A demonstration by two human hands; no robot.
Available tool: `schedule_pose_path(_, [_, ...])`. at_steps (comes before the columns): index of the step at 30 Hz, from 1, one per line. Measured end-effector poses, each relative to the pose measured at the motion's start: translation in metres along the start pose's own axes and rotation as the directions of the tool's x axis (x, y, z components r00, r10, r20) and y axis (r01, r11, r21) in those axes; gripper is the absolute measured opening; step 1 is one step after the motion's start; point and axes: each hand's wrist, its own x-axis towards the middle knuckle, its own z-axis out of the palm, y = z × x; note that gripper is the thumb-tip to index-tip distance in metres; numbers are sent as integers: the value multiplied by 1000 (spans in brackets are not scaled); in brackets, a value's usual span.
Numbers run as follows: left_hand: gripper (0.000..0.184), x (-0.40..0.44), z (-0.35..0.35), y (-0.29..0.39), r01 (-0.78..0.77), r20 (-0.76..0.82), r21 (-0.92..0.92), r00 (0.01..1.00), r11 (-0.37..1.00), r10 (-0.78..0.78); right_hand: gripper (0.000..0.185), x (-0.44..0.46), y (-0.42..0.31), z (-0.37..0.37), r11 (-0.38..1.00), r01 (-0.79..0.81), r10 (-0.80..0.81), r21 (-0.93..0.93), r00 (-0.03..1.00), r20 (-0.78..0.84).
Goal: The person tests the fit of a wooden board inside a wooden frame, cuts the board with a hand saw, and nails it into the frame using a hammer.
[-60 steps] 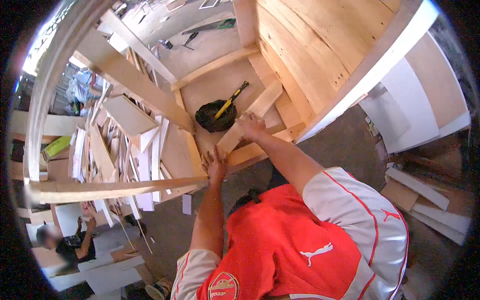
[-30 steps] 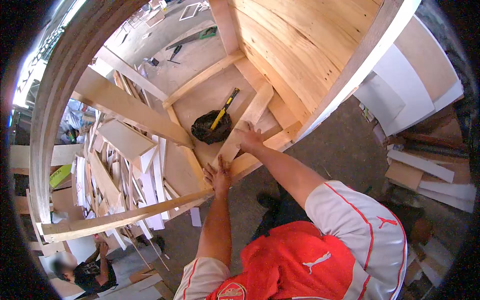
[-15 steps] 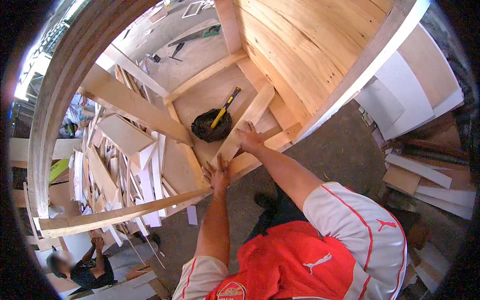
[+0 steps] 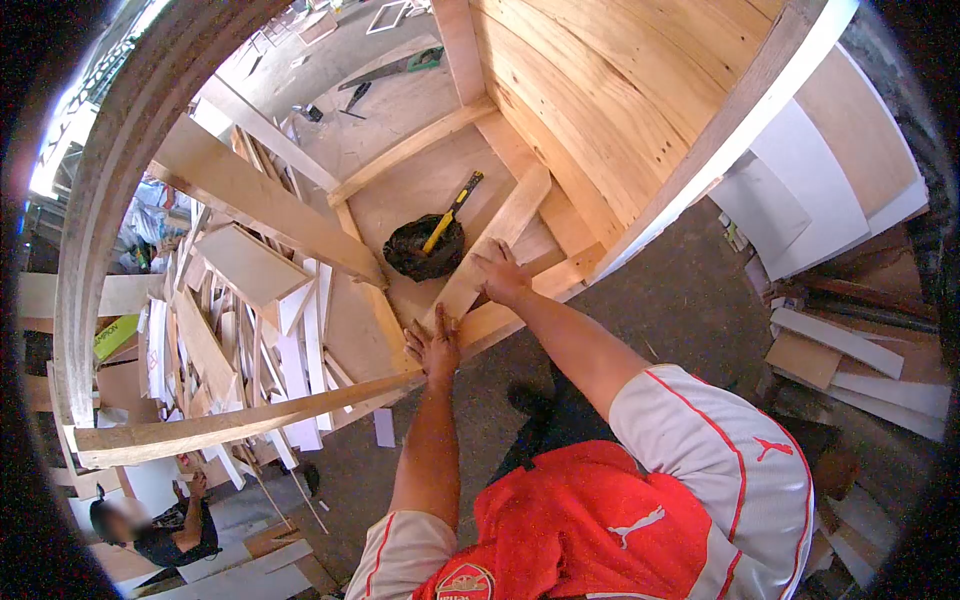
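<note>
A wooden plank [image 4: 516, 209] lies slantwise across the bottom of a wooden frame [image 4: 377, 328]. My left hand [image 4: 434, 350] rests at the plank's near end, where it meets the frame, with fingers spread. Farther up the plank, my right hand [image 4: 502, 274] holds its near edge, fingers over the top face. Just beyond the plank sits a dark, crumpled-looking container [image 4: 412, 252]. A hammer [image 4: 455, 212] with a yellow and black handle leans in it, its lower end hidden.
A slatted wooden panel [image 4: 620, 80] rises on the right. Offcuts [image 4: 215, 340] are heaped at left, and white boards [image 4: 800, 180] stack at right. A saw [image 4: 395, 65] lies on the floor beyond. Another person [image 4: 160, 530] sits at lower left.
My hands and the plank stay practically in place. At lower left, the other person's arms and body have shifted slightly.
</note>
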Motion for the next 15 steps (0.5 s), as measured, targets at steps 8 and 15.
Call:
schedule_pose_path(8, [61,-1,-7,3,26,19,-13,999,1000,-26,83,15,7,27,962,-144,196,232,956,-218])
schedule_pose_path(15, [65,-3,-17,7,21,66,-15,998,1000,-20,87,20,3,19,699,-252,541,669,798,-264])
